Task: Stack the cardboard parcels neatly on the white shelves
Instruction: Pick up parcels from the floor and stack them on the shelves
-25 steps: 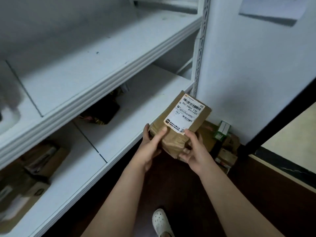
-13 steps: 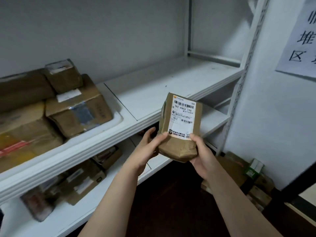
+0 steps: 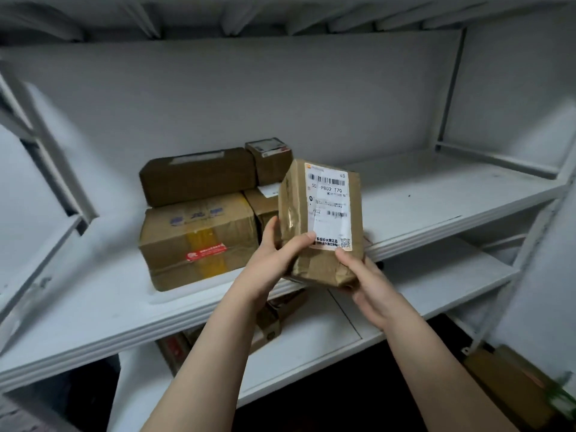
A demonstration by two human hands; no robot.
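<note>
Shelving (image 3: 450,88) in white fills my view. Its middle shelf (image 3: 436,194) carries a stack on the left and shows bare board on the right, which I judge to be the room meant for the next parcel. The large taped box (image 3: 196,241) sits at the bottom as the widest base, with the long flat parcel (image 3: 196,176) lying across its top and a small box (image 3: 269,160) perched beside that, so heavy goes under light. The labelled parcel (image 3: 321,219) is in the air before the shelf's front edge, just right of the stack and not resting on anything I can see. It stands on end with its long axis near vertical. The shipping label (image 3: 330,207) faces me with the barcode end up, presumably so it can be read before placing. The left grip (image 3: 274,254) clasps the lower left side, thumb laid over the front. The right grip (image 3: 367,285) cups the bottom corner, thumb at the label's lower edge. Both are closed on the parcel and carry it from below.
</note>
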